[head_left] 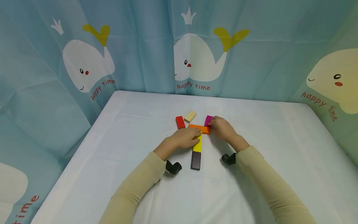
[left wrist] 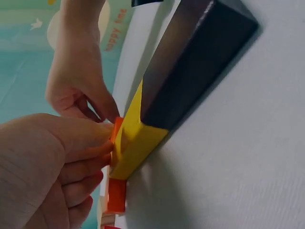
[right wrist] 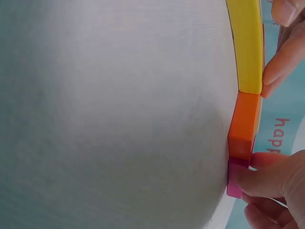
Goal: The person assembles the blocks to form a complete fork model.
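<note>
A row of painted wooden blocks lies on the white table. A black block (head_left: 196, 160) meets a yellow block (head_left: 197, 145) end to end, and an orange block (head_left: 205, 129) lies crosswise at the yellow one's far end. My left hand (head_left: 185, 137) rests its fingertips on top of the yellow block, close to the orange one. With thumb and fingers, my right hand (head_left: 222, 128) pinches a magenta block (right wrist: 233, 179) set against the right end of the orange block. Part of the magenta block is hidden by the right hand's fingers.
Beyond the left hand lie a red block (head_left: 180, 122) and a plain wood block (head_left: 190, 116). Black wrist mounts (head_left: 173, 167) jut out under both sleeves. A blue curtain with whales (head_left: 156, 56) hangs around the white table (head_left: 112, 140).
</note>
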`<state>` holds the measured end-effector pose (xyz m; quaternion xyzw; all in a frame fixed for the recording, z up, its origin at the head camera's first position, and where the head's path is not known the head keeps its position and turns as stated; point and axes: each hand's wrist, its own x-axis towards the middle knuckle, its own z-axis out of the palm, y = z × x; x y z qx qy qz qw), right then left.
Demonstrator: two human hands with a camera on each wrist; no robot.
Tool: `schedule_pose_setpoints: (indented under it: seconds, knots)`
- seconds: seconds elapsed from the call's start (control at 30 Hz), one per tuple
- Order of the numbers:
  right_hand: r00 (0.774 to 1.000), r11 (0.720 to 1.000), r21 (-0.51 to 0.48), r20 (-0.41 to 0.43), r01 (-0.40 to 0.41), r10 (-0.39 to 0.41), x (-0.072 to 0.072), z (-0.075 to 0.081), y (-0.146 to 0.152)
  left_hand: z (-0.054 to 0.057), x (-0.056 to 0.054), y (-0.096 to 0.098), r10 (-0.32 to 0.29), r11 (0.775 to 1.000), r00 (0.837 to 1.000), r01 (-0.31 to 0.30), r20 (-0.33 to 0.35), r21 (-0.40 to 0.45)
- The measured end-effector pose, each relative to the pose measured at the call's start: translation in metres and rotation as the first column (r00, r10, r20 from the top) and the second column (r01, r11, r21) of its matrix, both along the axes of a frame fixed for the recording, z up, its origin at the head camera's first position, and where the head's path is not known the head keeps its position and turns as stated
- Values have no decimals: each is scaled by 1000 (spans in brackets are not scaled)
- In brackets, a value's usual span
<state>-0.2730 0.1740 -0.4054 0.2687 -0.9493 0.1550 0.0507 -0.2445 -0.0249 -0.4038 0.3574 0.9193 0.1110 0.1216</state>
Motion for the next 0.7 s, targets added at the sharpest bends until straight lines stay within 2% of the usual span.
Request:
schedule_pose_setpoints:
  seconds: [0.17, 0.37, 0.53, 0.7]
  knots:
    - [1000, 1000, 14, 11, 16, -17, 0, -1, -1, 1, -7, -4, -5, 998, 999, 2, 41, 61]
    - [999, 999, -6, 26, 40, -39, 2, -3, 0, 1, -15, -9, 34, 985, 996, -47, 83, 164]
    - [996, 996, -8, 30, 85, -85, 5, -2, -3, 5, -25, -17, 61, 977, 997, -71, 56, 203]
    - [993, 994, -47, 79, 97, -93, 12, 3, -12, 4, -37, -30, 108, 973, 994, -106, 2, 207]
